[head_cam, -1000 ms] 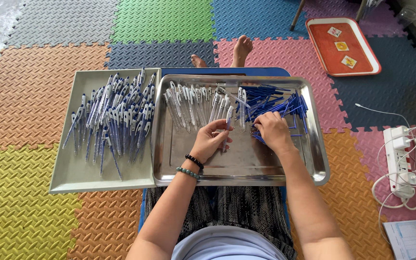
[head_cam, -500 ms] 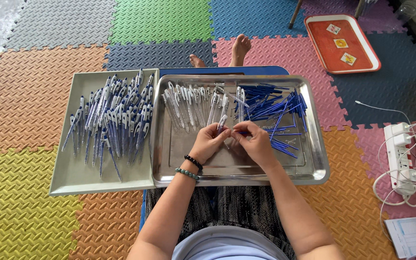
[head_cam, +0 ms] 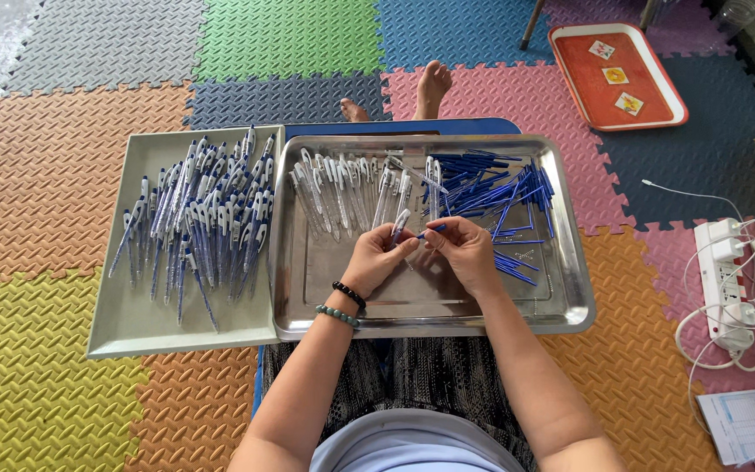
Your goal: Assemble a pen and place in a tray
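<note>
Since one second ago, my right hand (head_cam: 465,253) is no longer reaching into the blue pile; it is now sitting close to my left hand (head_cam: 376,260) over the middle of the steel tray (head_cam: 570,297).

Going from the left: the grey tray (head_cam: 133,323) is carrying a heap of finished pens (head_cam: 198,227), white and blue, lying mostly lengthwise. Just beside it, touching its edge, the steel tray is resting over my lap. Its left part is holding a row of clear pen barrels (head_cam: 342,188). My left hand, with two bead bracelets (head_cam: 342,304) on the wrist, is pinching one pen barrel (head_cam: 400,225) with the fingers pressed on it, the barrel pointing up and away from me. My right hand is pinching a thin blue refill (head_cam: 434,231), and its tip is meeting the barrel; I cannot tell if it is already inside. To the right, the blue refills (head_cam: 491,188) are lying in a loose pile. Farther right, on the foam floor, an orange tray (head_cam: 618,74) and a white power strip (head_cam: 727,280) are lying well apart.
</note>
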